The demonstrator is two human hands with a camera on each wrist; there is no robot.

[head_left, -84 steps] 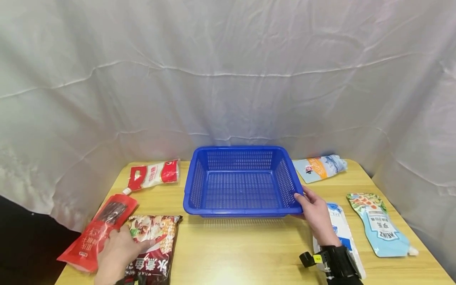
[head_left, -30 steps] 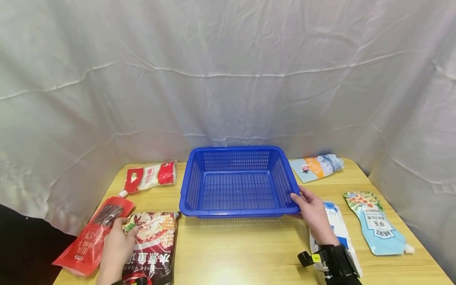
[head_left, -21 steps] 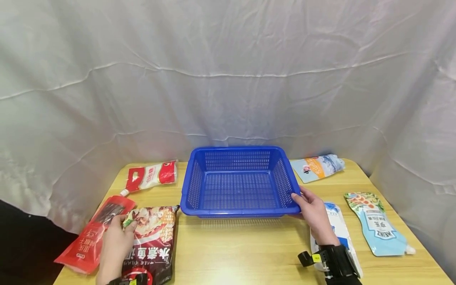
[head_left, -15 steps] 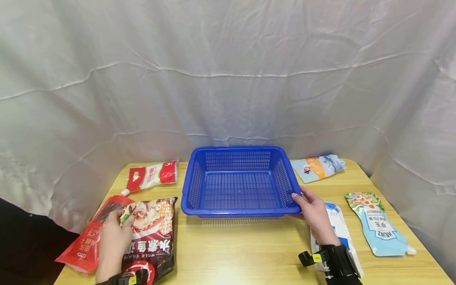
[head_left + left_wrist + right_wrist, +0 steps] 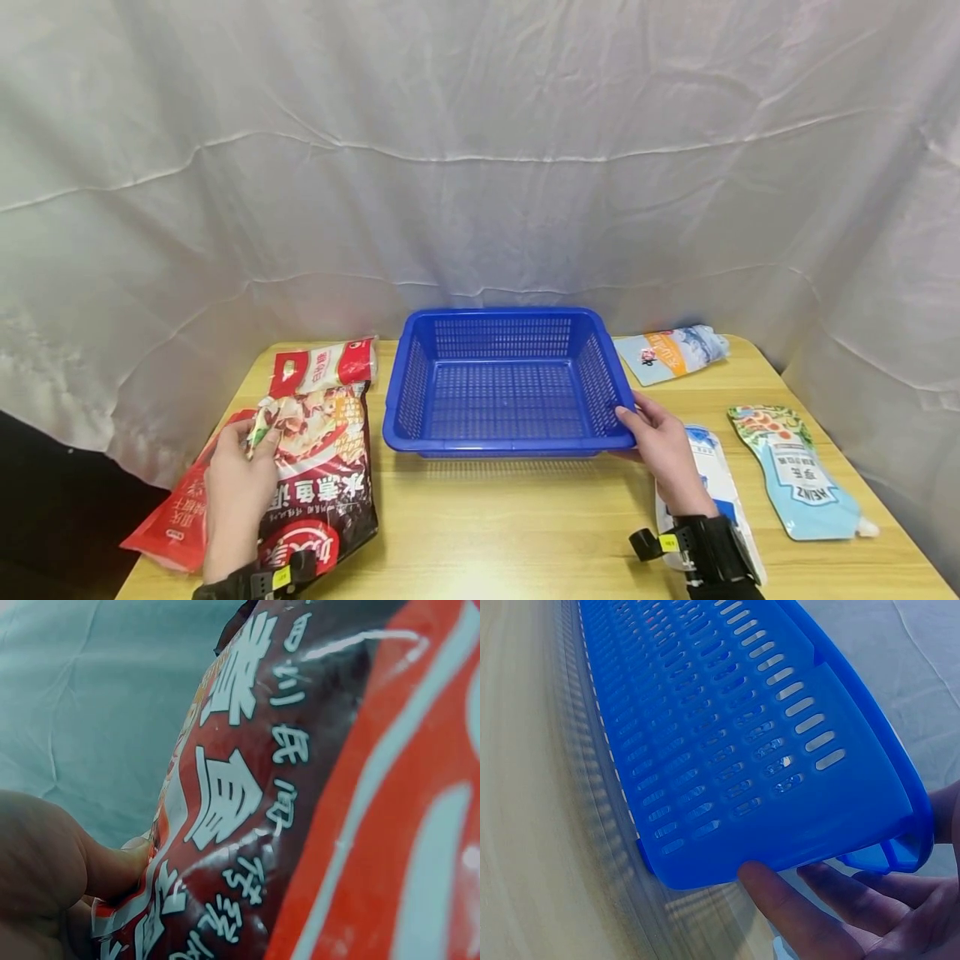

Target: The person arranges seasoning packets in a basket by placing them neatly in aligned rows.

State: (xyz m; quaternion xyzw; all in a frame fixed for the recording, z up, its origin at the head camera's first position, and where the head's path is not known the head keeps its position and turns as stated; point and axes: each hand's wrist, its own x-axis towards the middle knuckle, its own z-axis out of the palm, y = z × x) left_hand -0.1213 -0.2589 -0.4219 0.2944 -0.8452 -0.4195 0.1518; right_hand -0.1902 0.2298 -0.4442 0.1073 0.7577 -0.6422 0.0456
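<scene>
The left hand (image 5: 236,487) pinches the dark pouch (image 5: 318,475), lifted left of the basket (image 5: 510,442); the right hand (image 5: 660,446) grips its rim. Best carry the pouch level over the wall.

Two bare hands, black strap-on camera mounts at both wrists, small yellow labels on each mount

"HEINZ" on the light-blue spouted pouch (image 5: 799,481); large white Chinese characters on the dark red bag (image 5: 321,479), not clearly readable
</scene>
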